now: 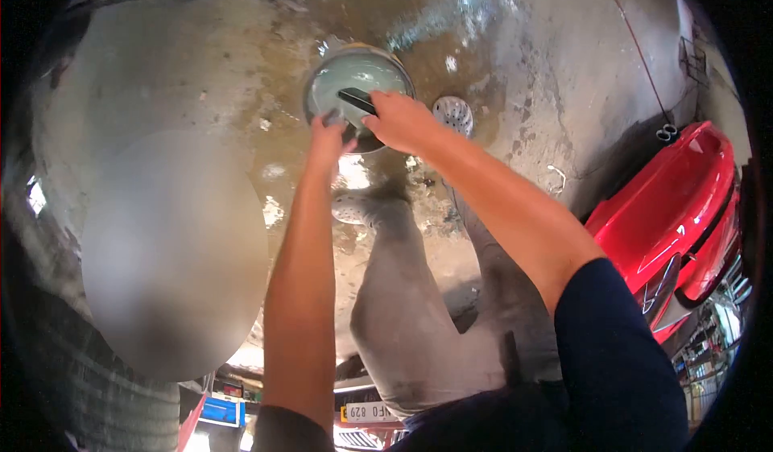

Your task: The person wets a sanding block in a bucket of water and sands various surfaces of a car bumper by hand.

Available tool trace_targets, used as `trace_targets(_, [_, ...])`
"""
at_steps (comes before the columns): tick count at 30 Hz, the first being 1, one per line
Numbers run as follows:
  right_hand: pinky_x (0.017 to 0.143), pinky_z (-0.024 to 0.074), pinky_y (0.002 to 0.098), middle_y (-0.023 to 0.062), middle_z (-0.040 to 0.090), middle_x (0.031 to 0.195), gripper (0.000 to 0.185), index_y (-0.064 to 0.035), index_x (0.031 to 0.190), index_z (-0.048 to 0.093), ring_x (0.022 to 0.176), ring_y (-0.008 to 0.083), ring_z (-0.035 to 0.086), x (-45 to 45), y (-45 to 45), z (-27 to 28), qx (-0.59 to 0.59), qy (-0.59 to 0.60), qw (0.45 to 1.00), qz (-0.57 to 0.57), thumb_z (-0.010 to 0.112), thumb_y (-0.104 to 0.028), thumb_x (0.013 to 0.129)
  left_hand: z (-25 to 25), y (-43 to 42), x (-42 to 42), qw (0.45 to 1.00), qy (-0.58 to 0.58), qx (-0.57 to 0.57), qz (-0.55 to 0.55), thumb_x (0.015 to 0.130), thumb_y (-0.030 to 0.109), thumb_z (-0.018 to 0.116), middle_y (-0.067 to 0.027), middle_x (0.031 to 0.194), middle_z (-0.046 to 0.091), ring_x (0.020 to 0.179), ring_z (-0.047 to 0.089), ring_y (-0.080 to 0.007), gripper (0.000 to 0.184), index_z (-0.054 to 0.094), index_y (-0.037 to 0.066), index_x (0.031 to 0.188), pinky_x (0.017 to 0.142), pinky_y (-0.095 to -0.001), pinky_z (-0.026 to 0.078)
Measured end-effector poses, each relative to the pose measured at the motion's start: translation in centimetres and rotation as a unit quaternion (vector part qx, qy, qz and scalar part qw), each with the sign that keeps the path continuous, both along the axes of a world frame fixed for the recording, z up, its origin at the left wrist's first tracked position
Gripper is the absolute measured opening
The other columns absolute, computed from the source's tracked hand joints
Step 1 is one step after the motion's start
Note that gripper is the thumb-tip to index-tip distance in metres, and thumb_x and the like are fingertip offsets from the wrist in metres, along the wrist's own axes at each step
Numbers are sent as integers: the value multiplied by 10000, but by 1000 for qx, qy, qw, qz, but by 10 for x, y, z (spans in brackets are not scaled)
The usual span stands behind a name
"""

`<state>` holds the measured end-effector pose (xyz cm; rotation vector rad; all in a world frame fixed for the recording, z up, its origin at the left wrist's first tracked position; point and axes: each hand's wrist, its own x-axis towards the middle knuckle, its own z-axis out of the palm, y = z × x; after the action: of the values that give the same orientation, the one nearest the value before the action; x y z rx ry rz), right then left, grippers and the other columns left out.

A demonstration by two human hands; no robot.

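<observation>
A round basin [400, 67] holding cloudy greenish water stands on the wet floor in front of my feet. My right hand [394, 118] is closed around one end of a long, narrow black piece [357, 99] and holds it over the water; its exact kind does not show. At the basin's near left side is my left hand [326, 140], smeared by motion, with the thumb apart from the fingers. Something small and dark grey shows by its fingertips, and I cannot make out whether the hand grips it.
Perforated clogs [453, 115] on my feet stand close to the basin. Red glossy vehicle bodywork [660, 202] lies at the right. A blurred oval [173, 251] hides much of the left. Behind me are a licence plate [369, 412] and a blue box [223, 411].
</observation>
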<state>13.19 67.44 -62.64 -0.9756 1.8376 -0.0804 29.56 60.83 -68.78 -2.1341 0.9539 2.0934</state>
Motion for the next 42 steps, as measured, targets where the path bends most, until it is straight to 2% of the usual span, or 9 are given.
trace_targets(4, [1053, 446, 518, 304, 574, 1310, 622, 30, 1479, 448, 1248, 457, 543, 33, 38, 119, -190, -6, 977, -94, 564, -284, 955, 140, 8, 37, 940, 275, 81, 185, 1081, 388, 516, -108, 1261, 663, 1132, 645, -257, 465, 534, 39, 1387, 1002, -390, 561])
trace_targets(12, [1126, 390, 509, 315, 453, 1434, 778, 30, 1500, 403, 1305, 489, 457, 143, 69, 382, -281, -34, 956, -71, 725, -200, 831, 428, 68, 114, 970, 213, -16, 119, 1100, 403, 473, -64, 1321, 625, 1160, 619, -200, 463, 531, 63, 1409, 1021, -354, 510])
trace_targets(18, [1068, 444, 458, 235, 532, 1317, 693, 10, 1428, 447, 1246, 363, 540, 232, 73, 489, -456, -56, 886, -56, 785, -148, 844, 542, 109, 206, 859, 351, -138, 345, 1023, 340, 626, -69, 1254, 652, 1164, 593, -192, 482, 535, 44, 1393, 1020, -371, 460])
trace_targets(20, [989, 501, 368, 152, 613, 1270, 665, 21, 1440, 420, 1140, 242, 617, 257, 55, 543, -183, -403, 873, -205, 763, -124, 890, 540, 118, 246, 829, 376, -169, 379, 1033, 335, 610, -77, 1266, 659, 1173, 601, -198, 448, 547, 55, 1376, 1042, -373, 446])
trace_targets(23, [896, 524, 325, 93, 663, 1172, 477, 17, 1317, 543, 1020, 156, 642, 297, 50, 548, -263, -330, 907, -6, 752, -85, 901, 574, 129, 292, 805, 367, -225, 408, 1063, 333, 562, -83, 1248, 675, 1160, 630, -228, 421, 544, 62, 1385, 1058, -407, 455])
trace_targets(27, [835, 537, 474, 154, 625, 1111, 337, -103, 1219, 667, 1014, 407, 629, 360, 46, 591, -513, -34, 808, 286, 709, -113, 885, 612, 138, 324, 747, 296, -283, 524, 1036, 377, 612, -20, 1118, 670, 999, 624, -152, 362, 586, 102, 1271, 872, -344, 507])
trace_targets(31, [872, 534, 468, 123, 629, 1111, 354, -100, 1217, 675, 1057, 368, 624, 400, 34, 600, -582, -14, 683, 441, 656, -62, 865, 626, 132, 358, 694, 276, -337, 573, 1024, 351, 636, -44, 1013, 664, 876, 607, -135, 317, 604, 85, 1193, 762, -317, 503])
trace_targets(37, [1035, 471, 500, 212, 594, 1306, 414, -27, 1276, 647, 1193, 424, 576, 423, -40, 689, -645, -90, 605, 458, 702, -170, 892, 653, 75, 458, 622, -104, -659, 409, 909, 198, 748, -149, 1006, 661, 926, 633, -276, 408, 584, -41, 1196, 823, -412, 512])
trace_targets(42, [1068, 445, 516, 217, 582, 1377, 394, -4, 1253, 649, 1291, 410, 536, 416, -196, 790, -742, 17, 580, 334, 666, -251, 947, 787, 13, 531, 526, -328, -725, 301, 892, 289, 772, -206, 1207, 644, 1073, 626, -392, 451, 630, 51, 1249, 932, -476, 505])
